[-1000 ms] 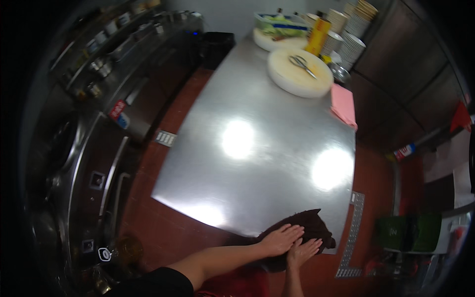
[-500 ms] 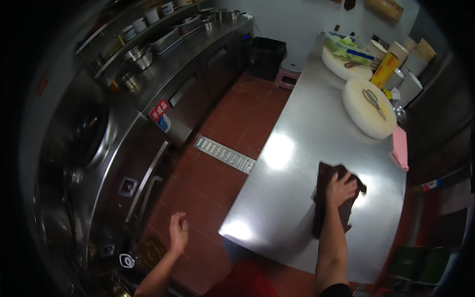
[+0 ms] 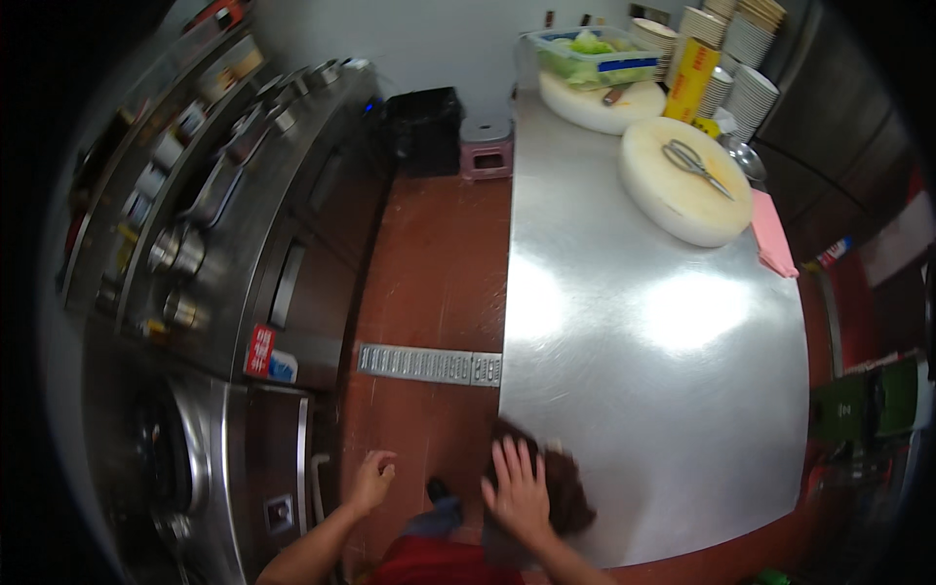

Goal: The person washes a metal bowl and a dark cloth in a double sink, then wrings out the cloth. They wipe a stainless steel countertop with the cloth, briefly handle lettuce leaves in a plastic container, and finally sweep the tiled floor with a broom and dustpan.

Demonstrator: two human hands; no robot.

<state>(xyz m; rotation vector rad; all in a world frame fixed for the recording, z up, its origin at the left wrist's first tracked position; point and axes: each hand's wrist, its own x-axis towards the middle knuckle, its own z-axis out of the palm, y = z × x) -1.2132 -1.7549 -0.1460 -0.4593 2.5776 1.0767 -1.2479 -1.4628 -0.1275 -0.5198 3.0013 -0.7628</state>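
Observation:
My right hand (image 3: 519,489) lies flat with its fingers spread on a dark brown cloth (image 3: 567,492), pressing it against the steel table. The cloth is bunched at the table's near left corner, partly covered by the hand. My left hand (image 3: 370,482) hangs over the floor, left of the table. Its fingers are loosely bent, and nothing shows in them. The steel worktable (image 3: 604,361) reaches away from me, shiny with light reflections.
Scissors (image 3: 697,168) lie on a round white chopping board (image 3: 673,210) farther up the table. Behind it, a clear tub of leafy greens (image 3: 595,60) rests on another board. A pink cloth (image 3: 773,234) lies at the right edge. A steel counter (image 3: 283,185) runs along the left.
My right hand and the brown cloth have moved left and nearer, to the table's left edge. My left hand stays over the floor. The view has turned to the right.

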